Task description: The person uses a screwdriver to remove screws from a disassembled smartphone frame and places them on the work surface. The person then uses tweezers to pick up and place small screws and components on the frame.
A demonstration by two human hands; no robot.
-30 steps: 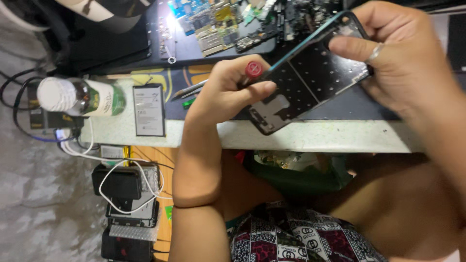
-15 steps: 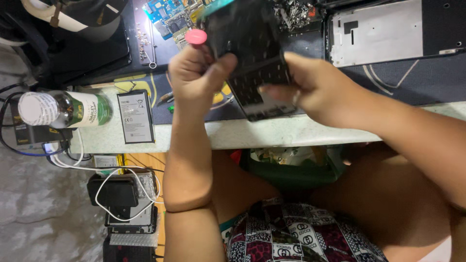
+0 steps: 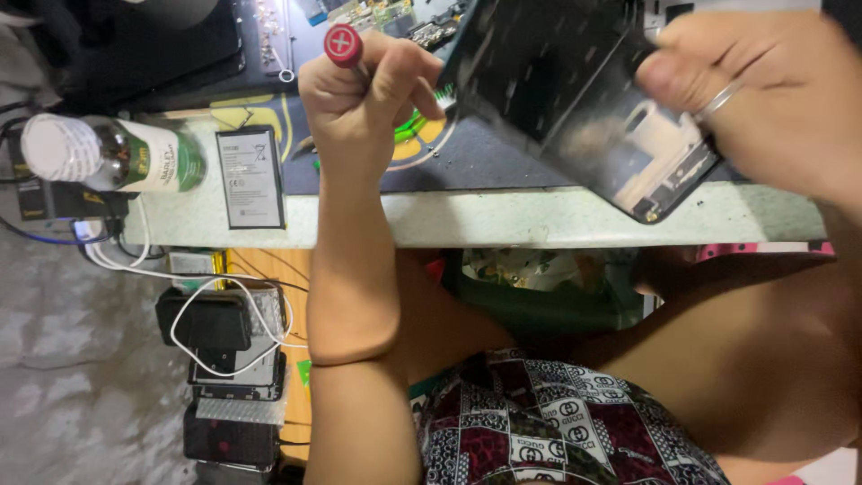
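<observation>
My left hand is closed in a fist around a screwdriver with a red cap, raised above the dark work mat. My right hand, with a ring on one finger, grips an opened dark phone body by its right edge. The phone is tilted, and its lower corner hangs over the table's front edge. The screwdriver's tip is hidden behind my fingers and the phone. My left hand sits just left of the phone and seems to touch its upper left edge.
A flat phone battery and a lying bottle with a green label rest on the pale table edge at the left. Circuit boards lie at the back. Chargers and white cables sit on the floor below.
The phone body has swung from lying across both hands to tilting in my right hand alone. My left hand has come off it, keeping the screwdriver in its fist.
</observation>
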